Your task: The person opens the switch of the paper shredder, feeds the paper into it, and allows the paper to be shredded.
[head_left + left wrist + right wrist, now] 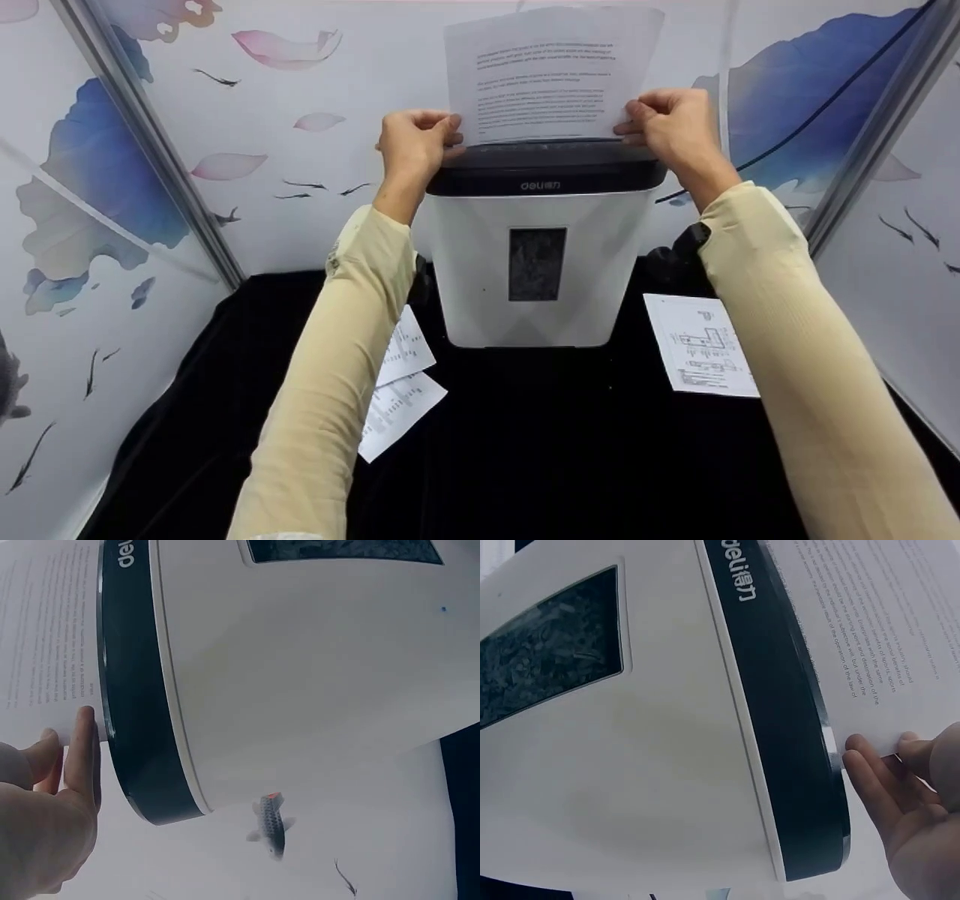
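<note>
A printed sheet of paper (547, 82) stands upright over the top of a white paper shredder (472, 262) with a dark lid. Its lower edge is at the lid's slot; whether it has entered cannot be seen. My left hand (416, 142) pinches the sheet's left edge near the bottom, between thumb and fingers. On the opposite edge, my right hand (675, 127) pinches the paper at about the same height. Both wrist views show fingertips close beside the dark lid (139, 690). Through the shredder's front window (555, 645), shredded scraps are visible.
Two overlapping printed sheets (405, 405) lie on the black cloth (555, 435) at the left, partly behind my left forearm. Another sheet with a line drawing (697, 349) lies at the right. A black cable (832, 112) runs along the back. Patterned panels (300, 210) enclose the sides.
</note>
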Demonstrator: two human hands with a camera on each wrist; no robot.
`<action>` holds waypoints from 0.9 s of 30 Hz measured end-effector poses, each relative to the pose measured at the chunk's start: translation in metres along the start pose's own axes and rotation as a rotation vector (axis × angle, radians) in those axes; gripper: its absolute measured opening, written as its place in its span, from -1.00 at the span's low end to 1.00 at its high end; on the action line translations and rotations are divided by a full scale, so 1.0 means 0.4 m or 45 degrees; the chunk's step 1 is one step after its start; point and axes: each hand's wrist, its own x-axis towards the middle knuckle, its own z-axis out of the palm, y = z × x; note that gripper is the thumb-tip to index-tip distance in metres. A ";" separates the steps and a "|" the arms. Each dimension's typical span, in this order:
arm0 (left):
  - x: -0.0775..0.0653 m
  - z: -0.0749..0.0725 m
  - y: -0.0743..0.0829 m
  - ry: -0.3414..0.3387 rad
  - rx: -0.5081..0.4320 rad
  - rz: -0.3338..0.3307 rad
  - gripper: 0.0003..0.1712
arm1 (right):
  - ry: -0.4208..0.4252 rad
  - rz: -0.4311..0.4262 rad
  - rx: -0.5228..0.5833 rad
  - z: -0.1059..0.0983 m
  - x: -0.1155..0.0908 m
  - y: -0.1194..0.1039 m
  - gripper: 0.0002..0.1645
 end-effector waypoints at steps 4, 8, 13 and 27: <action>0.003 0.006 -0.001 -0.008 0.061 0.003 -0.72 | -0.017 0.002 0.033 0.011 0.005 -0.002 -0.60; 0.004 0.010 -0.003 -0.017 0.035 -0.007 -0.71 | -0.036 0.010 0.037 0.021 0.008 -0.007 -0.64; 0.006 0.011 -0.005 -0.028 0.011 -0.021 -0.70 | -0.022 0.053 -0.010 0.019 0.011 -0.007 -0.71; 0.001 0.001 0.011 0.011 0.103 0.110 -0.64 | -0.023 0.038 -0.120 0.015 0.019 0.004 -0.82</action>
